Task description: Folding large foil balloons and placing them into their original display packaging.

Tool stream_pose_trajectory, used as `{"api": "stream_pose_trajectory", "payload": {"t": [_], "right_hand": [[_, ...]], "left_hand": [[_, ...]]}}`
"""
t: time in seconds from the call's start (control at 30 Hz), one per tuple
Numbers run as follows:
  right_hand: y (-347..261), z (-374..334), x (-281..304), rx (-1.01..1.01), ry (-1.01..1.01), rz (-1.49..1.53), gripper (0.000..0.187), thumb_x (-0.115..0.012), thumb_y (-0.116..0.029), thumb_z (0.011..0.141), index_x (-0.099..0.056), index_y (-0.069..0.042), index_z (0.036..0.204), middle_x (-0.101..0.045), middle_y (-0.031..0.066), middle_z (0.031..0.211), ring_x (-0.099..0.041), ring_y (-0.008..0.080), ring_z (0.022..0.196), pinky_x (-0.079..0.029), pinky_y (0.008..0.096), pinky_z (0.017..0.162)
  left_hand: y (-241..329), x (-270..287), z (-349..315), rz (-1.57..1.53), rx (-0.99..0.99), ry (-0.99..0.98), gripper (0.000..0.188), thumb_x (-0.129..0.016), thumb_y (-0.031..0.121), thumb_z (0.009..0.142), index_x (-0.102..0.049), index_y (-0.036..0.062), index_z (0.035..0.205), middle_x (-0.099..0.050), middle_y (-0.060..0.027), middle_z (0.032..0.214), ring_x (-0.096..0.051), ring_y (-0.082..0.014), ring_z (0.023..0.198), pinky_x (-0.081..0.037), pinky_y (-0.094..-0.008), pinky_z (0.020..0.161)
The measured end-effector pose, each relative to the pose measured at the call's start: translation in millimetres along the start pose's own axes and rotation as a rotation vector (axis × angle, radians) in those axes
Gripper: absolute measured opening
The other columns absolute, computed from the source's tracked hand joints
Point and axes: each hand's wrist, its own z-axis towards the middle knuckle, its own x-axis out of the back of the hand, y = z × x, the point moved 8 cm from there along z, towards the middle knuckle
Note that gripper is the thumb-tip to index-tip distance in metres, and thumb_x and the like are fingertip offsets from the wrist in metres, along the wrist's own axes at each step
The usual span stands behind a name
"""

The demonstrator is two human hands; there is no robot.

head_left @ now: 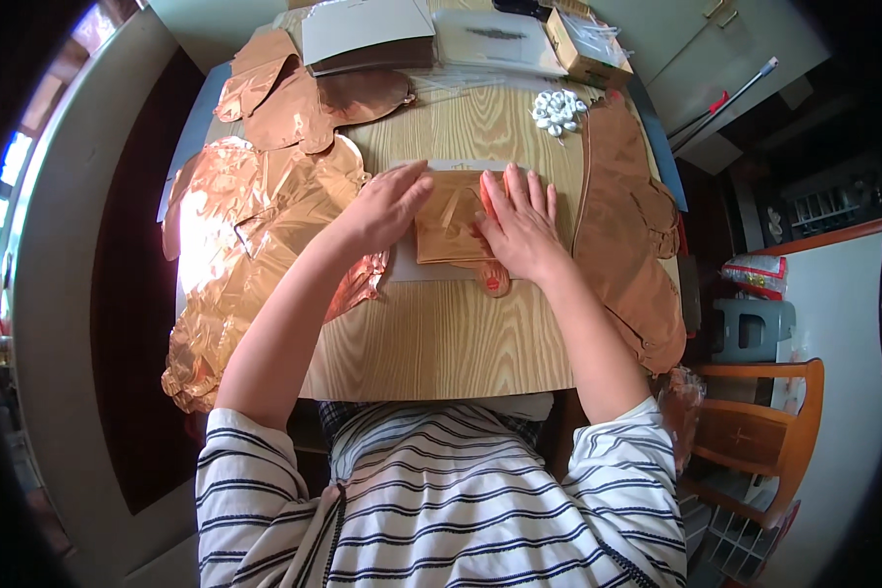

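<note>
In the middle of the table lies a folded copper-coloured foil balloon [449, 220], a flat rectangle with a rounded tab sticking out toward me. A pale flat sheet [407, 267] shows beneath it. My right hand [527, 223] presses flat on its right side, fingers spread and stretched out. At the left edge rests my left hand [387, 208], its fingers extended and close together, with nothing gripped. Just left of that hand, a heap of shiny crumpled copper foil balloons [255, 235] spreads to the table's edge.
Flat copper foil balloons [625, 225] lie along the right side, more foil [284, 113] at the far left. Several small white coils [559, 113] sit far right. White card sheets [367, 34], a clear plastic pack [495, 44] and a cardboard box [588, 54] line the back. A wooden chair [755, 431] stands right.
</note>
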Motion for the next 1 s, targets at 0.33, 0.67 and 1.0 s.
{"api": "stream_pose_trajectory", "payload": {"t": [0.33, 0.67, 1.0], "right_hand": [[-9.9, -3.3, 7.0, 0.033, 0.024, 0.033, 0.071, -0.050, -0.044, 0.099, -0.025, -0.016, 0.159, -0.015, 0.0243, 0.164, -0.009, 0.0461, 0.152, -0.001, 0.0582, 0.122], [-9.1, -2.8, 1.3, 0.030, 0.060, 0.092, 0.066, -0.045, -0.043, 0.102, -0.027, -0.014, 0.158, -0.016, 0.0257, 0.163, -0.008, 0.0479, 0.151, -0.001, 0.0597, 0.121], [-23.5, 2.7, 42.6, 0.197, 0.498, 0.085, 0.034, -0.062, -0.023, 0.093, -0.060, -0.008, 0.124, -0.061, 0.0132, 0.120, -0.051, 0.0339, 0.122, -0.034, 0.0521, 0.107]], "left_hand": [[-27.3, 21.8, 6.0, -0.045, 0.138, 0.188, 0.036, -0.053, 0.012, 0.101, -0.058, -0.0009, 0.134, -0.072, -0.0139, 0.111, -0.070, -0.0234, 0.098, -0.055, -0.0344, 0.087], [-13.3, 26.8, 32.0, -0.297, 0.295, -0.151, 0.046, -0.060, -0.002, 0.087, -0.057, -0.0070, 0.133, -0.071, -0.0085, 0.098, -0.067, -0.0117, 0.080, -0.055, -0.0241, 0.071], [-32.4, 17.7, 28.2, -0.454, 0.333, -0.065, 0.031, -0.061, 0.000, 0.088, -0.066, -0.0078, 0.117, -0.067, -0.0061, 0.076, -0.060, -0.0103, 0.060, -0.047, -0.0251, 0.052]]}}
